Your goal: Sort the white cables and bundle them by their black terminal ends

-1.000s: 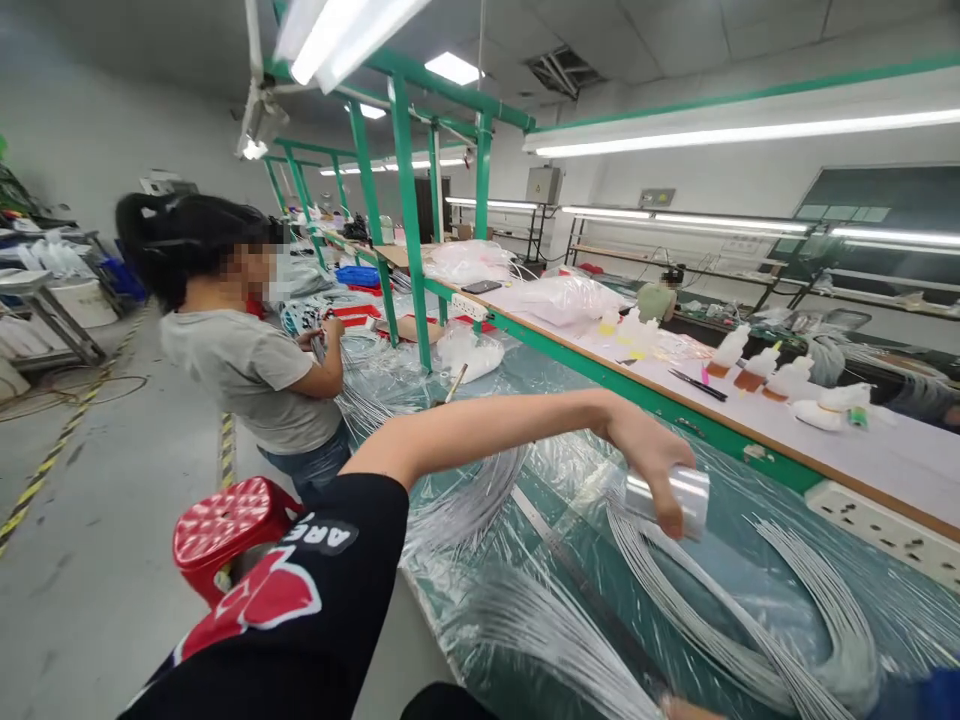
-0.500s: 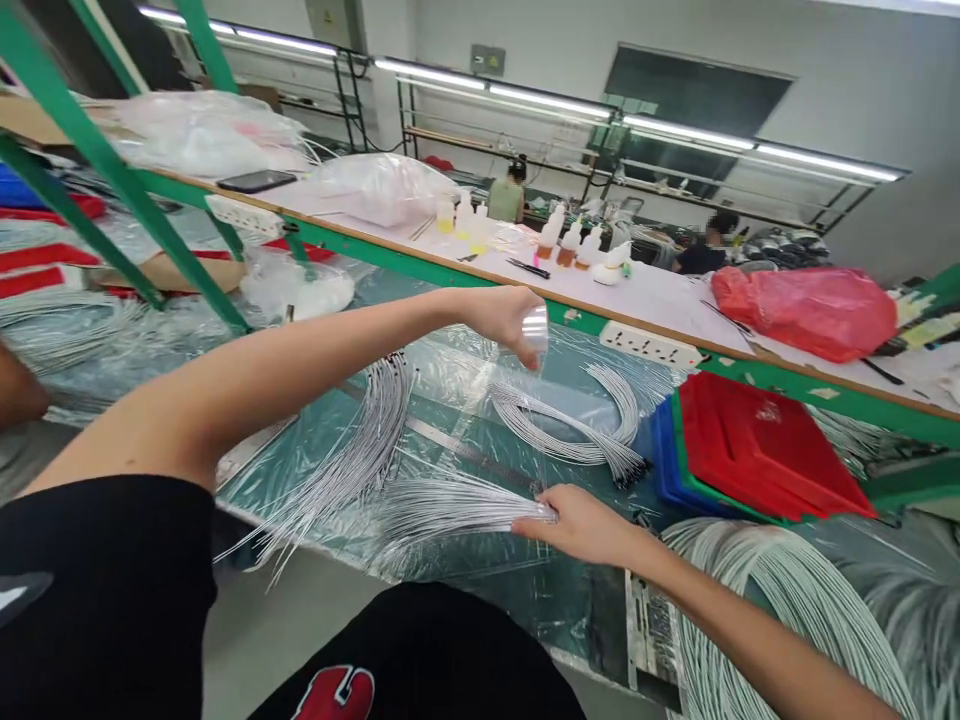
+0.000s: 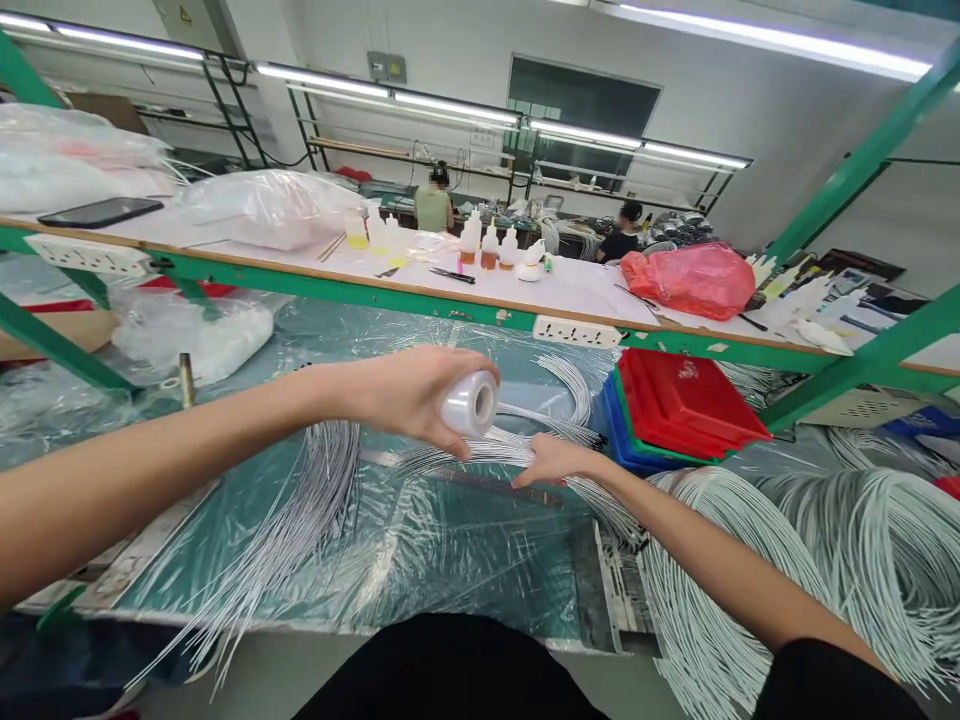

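My left hand (image 3: 401, 392) is wrapped round a small roll of clear plastic film (image 3: 471, 404), its hollow core facing me. Just right of it and lower, my right hand (image 3: 556, 460) grips a bundle of thin white wires (image 3: 499, 450) around its middle. The roll is close above the wires; whether they touch I cannot tell. A loose bundle of grey-white wires (image 3: 319, 490) lies fanned out on the left of the bench. Behind my right hand, a curved wire bundle (image 3: 571, 385) rests on the bench.
Stacked red, green and blue trays (image 3: 686, 405) stand at the right. Large wire coils (image 3: 727, 540) lie nearer me. A metal ruler (image 3: 480, 484) lies on the plastic-covered bench (image 3: 420, 570). The raised shelf (image 3: 337, 275) holds bottles (image 3: 470, 240) and bags. Two people sit beyond.
The view has turned to the right. My left hand has come down and closer to the wires with the roll. My right hand and its bundle have shifted farther from me.
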Action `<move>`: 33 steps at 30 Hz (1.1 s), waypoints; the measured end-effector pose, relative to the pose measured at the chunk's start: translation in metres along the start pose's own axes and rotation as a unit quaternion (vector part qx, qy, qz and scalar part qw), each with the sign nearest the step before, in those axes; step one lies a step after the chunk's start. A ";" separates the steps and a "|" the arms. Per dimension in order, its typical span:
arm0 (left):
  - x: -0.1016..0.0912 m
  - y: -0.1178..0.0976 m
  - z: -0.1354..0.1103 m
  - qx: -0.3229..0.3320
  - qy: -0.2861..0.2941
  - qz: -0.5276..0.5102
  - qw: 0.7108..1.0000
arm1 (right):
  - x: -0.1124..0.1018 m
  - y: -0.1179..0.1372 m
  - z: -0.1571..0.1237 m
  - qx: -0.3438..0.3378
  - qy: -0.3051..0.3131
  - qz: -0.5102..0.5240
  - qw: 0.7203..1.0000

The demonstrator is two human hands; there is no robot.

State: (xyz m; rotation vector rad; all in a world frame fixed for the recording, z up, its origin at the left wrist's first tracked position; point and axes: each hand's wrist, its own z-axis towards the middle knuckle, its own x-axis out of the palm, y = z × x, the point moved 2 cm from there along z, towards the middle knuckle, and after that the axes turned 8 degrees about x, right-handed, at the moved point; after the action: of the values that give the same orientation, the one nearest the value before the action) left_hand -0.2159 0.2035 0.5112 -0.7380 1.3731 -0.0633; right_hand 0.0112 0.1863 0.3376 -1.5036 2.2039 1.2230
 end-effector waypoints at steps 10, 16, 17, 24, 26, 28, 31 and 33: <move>0.132 -0.005 -0.047 0.280 -0.025 0.396 0.874 | -0.037 -0.001 -0.008 -0.093 0.142 0.294 0.940; 0.179 0.049 -0.022 0.238 -0.052 0.407 0.880 | -0.036 0.019 -0.012 -0.091 0.172 0.287 0.938; 0.188 0.055 -0.019 0.227 -0.050 0.395 0.889 | -0.033 0.021 -0.008 -0.069 0.160 0.276 0.945; 0.276 0.088 -0.026 0.144 -0.011 0.251 0.957 | 0.007 0.001 0.034 0.074 0.095 0.148 0.982; 0.308 0.099 -0.032 0.117 -0.031 0.224 0.967 | 0.025 -0.006 0.045 0.096 0.106 0.119 0.983; 0.341 0.108 -0.036 0.094 -0.047 0.217 0.970 | 0.043 -0.010 0.054 0.116 0.116 0.100 0.981; 0.384 0.119 -0.040 0.057 -0.050 0.215 0.974 | 0.066 -0.009 0.064 0.136 0.124 0.071 0.980; 0.403 0.125 -0.041 0.027 -0.050 0.207 0.977 | 0.077 -0.006 0.068 0.146 0.125 0.055 0.980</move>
State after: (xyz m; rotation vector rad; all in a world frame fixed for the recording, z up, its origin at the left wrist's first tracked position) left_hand -0.2054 0.0999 0.1001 -0.3935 1.3982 0.2613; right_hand -0.0372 0.1831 0.2467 -1.4982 2.5228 0.7251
